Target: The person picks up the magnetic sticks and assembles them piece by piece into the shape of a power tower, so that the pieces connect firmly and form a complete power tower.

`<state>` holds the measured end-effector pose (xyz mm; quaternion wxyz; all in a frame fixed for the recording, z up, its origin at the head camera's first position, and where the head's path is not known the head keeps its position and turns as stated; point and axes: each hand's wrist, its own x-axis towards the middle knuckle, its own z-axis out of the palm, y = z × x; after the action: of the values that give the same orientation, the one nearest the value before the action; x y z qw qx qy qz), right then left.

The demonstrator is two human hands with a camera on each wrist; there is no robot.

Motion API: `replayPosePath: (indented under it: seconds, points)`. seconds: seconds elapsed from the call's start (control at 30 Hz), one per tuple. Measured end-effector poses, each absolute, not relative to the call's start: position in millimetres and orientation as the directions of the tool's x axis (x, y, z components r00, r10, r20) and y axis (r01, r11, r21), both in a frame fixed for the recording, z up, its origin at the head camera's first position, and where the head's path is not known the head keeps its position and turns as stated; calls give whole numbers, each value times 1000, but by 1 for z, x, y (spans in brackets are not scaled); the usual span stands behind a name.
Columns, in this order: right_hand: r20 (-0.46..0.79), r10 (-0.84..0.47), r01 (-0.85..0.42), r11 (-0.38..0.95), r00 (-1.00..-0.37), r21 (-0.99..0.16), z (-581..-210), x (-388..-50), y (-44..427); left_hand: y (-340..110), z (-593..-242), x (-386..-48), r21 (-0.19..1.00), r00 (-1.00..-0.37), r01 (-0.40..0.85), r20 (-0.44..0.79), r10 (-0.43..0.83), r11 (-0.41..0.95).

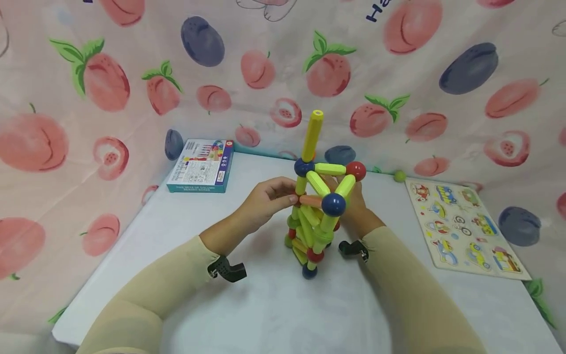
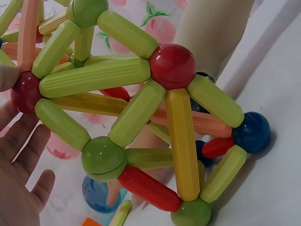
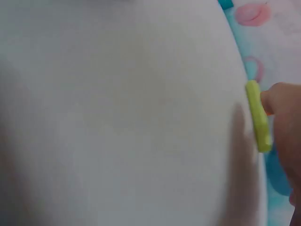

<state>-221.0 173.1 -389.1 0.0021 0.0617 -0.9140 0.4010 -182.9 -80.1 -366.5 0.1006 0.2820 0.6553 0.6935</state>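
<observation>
A tall structure of magnetic building sticks and balls (image 1: 309, 221) stands on the white table, mostly yellow-green with some red, orange and yellow sticks. One long yellow stick (image 1: 313, 135) points up from a blue ball (image 1: 304, 167) at its top. My left hand (image 1: 267, 201) is at the structure's left side; in the left wrist view its thumb and fingers pinch a red ball (image 2: 26, 92). Behind the structure, partly hidden, is my right hand (image 1: 355, 209). The right wrist view shows it pinching a yellow-green stick (image 3: 258, 117), apart from the table surface.
A boxed set (image 1: 201, 165) lies at the table's back left. On the right lies a picture puzzle board (image 1: 466, 228), with a small green ball (image 1: 400, 176) near its far corner. Fruit-printed cloth (image 1: 283, 73) hangs behind the table (image 1: 274, 309).
</observation>
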Motion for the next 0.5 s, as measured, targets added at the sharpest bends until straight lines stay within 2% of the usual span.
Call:
replayPosePath:
  seconds: [0.1, 0.13, 0.2, 0.23, 0.33, 0.37, 0.5]
  points:
    - [124, -202, -230, 678, -971, -698, -382, -208, 165, -80, -368, -182, 965, -820, 233, 263, 508, -123]
    - [124, -211, -232, 635, -970, -737, -377, -203, 164, -80, -368, -181, 964, -818, 235, 266, 510, -125]
    - [168, -249, -290, 619, -954, -730, -382, -203, 164, -80, -369, -180, 963, -817, 238, 268, 510, -125]
    - [199, -258, -323, 659, -945, -679, -399, -217, 169, -80, -369, -180, 963, -817, 240, 269, 510, -123]
    - [196, -281, -337, 654, -939, -678, -410, -230, 170, -80, -369, -181, 962, -813, 241, 273, 514, -130]
    - [220, -293, -364, 681, -931, -635, -419, -239, 171, -80, -369, -182, 961, -811, 242, 275, 517, -132]
    - [129, -232, -250, 629, -964, -736, -430, -259, 175, -80, -366, -184, 960, -809, 252, 279, 518, -123]
